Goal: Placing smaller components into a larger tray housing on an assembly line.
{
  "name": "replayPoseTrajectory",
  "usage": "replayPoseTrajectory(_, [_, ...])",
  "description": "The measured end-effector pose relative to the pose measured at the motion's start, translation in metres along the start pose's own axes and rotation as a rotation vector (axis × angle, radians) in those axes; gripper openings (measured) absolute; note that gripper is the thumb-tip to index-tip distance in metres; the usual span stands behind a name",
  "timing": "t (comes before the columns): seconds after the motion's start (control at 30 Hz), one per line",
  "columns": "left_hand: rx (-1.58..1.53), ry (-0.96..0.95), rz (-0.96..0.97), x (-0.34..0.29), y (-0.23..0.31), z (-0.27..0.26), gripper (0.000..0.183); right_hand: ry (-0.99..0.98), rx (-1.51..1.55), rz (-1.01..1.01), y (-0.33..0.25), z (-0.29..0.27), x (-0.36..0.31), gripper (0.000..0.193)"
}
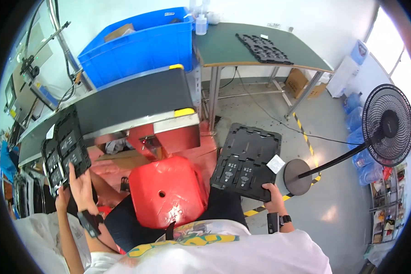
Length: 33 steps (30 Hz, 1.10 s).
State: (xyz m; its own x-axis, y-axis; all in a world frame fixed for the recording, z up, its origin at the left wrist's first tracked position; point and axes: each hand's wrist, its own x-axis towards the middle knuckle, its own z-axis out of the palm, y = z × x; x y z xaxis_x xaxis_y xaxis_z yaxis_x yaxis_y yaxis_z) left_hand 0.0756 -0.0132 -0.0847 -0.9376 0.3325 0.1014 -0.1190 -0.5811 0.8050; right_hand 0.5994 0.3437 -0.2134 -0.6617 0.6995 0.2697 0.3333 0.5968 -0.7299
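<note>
My right hand (273, 200) grips the lower right corner of a black plastic tray (228, 170) with moulded recesses and pale printed marks. A white label (275, 164) sits on that tray's right side. At the left, a second black tray (66, 148) of similar build is tilted up at the conveyor's near side. My left hand (81, 186) is at its lower edge, fingers stretched out, one of them over the tray's face. Beside it, another person's hand (62, 199) is at the bottom corner of the same tray. Both my wrists carry dark devices.
A red stool (166, 192) stands before me, below the black conveyor belt (137, 98). Behind are a blue bin (139, 55) and a green table (228, 45) bearing another black tray (264, 48). A black fan (388, 124) stands right; a cable crosses the floor.
</note>
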Motion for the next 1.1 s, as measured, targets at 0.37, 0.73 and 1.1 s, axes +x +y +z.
replayPoseTrajectory(0.37, [-0.595,-0.048,-0.229,-0.02,-0.001,0.051,0.032,0.775,1.359,0.403,-0.074,-0.128,0.205,0.025])
replayPoseTrajectory(0.73, [-0.315,0.17,-0.154,0.013,0.009,0.085,0.033,0.663,0.029,-0.136,0.052,-0.144,0.514,0.04])
replayPoseTrajectory(1.1, [-0.175,0.33,-0.145,0.027,0.013,0.078,0.037,0.533,1.068,0.32,0.073,-0.041,0.622,0.035])
